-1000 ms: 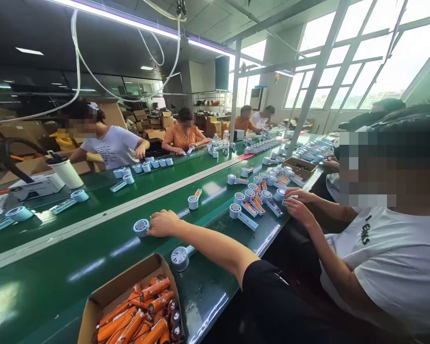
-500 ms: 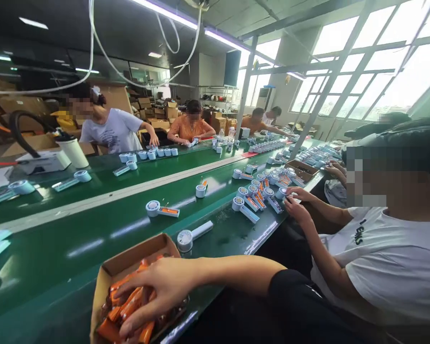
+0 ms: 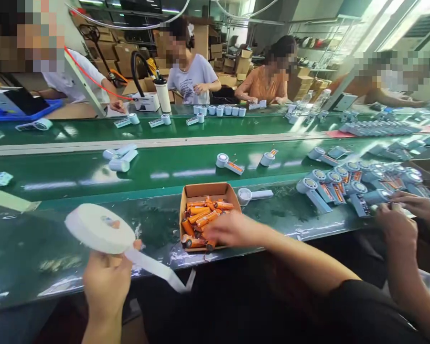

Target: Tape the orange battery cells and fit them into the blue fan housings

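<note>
Left hand (image 3: 106, 282), lower left, grips white tape roll (image 3: 88, 224); right hand (image 3: 238, 229), centre, at orange cylinders (image 3: 197, 216), grip indiscernible.

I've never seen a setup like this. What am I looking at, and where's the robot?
There's no robot here: these are a person's bare hands, seen from a camera worn on that person's head, looking forward and down. The left hand holds a roll of white tape with a loose strip hanging from it. The right hand reaches into a cardboard box of orange cylinders; it's blurred, so I can't tell whether it grips one. The box sits on a green work surface, with light-blue, round-headed gadgets lying further right. The hands at the far right belong to a co-worker.
</note>
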Demonstrator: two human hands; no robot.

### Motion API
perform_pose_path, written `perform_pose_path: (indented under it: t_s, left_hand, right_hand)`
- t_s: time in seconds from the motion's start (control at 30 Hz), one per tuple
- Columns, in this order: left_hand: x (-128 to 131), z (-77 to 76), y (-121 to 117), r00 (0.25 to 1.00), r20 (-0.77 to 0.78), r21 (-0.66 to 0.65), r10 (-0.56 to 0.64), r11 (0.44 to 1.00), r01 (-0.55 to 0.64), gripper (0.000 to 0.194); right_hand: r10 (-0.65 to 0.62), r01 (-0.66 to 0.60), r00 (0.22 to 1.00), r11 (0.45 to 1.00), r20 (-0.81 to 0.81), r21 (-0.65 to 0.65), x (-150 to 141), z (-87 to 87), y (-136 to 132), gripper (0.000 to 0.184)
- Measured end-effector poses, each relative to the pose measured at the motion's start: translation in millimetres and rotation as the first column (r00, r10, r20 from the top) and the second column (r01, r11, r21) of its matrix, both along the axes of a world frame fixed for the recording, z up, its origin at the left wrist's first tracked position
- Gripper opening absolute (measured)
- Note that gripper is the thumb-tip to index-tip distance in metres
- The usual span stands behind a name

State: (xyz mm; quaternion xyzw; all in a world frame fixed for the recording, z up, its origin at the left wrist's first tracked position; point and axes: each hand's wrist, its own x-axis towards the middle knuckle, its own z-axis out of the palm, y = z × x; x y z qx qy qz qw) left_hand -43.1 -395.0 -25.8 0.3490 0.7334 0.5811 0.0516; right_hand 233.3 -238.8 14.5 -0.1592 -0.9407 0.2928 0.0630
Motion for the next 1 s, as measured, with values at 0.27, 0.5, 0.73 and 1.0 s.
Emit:
perform_pose_path:
  t_s: [0.27,0.5,0.73,1.0]
  left_hand:
    - [33,-15.6,-1,0.953,-0.028,-0.13,-0.3,0.947,0.294,0.056]
    - [33,-16.6,3,0.741,-0.574,-0.18,-0.348,0.937,0.3,0.037]
    - [51,15.2,8,0.491,-0.787,-0.256,-0.373,0.922,0.29,0.051]
    - [66,28.7,8,0.369,-0.872,-0.272,-0.322,0.945,0.181,0.061]
  right_hand:
    - [-0.251,0.256,0.962,0.966,0.105,-0.031,2,-9.5,98,0.029]
    - [-0.649,0.022,0.66,0.521,-0.379,-0.853,10,9.6,56,0.056]
    - [-0.476,-0.092,0.788,0.535,-0.39,-0.84,9,37.2,0,0.043]
    - [-0.409,-0.053,0.822,0.638,-0.397,-0.768,7,33.1,-8,0.052]
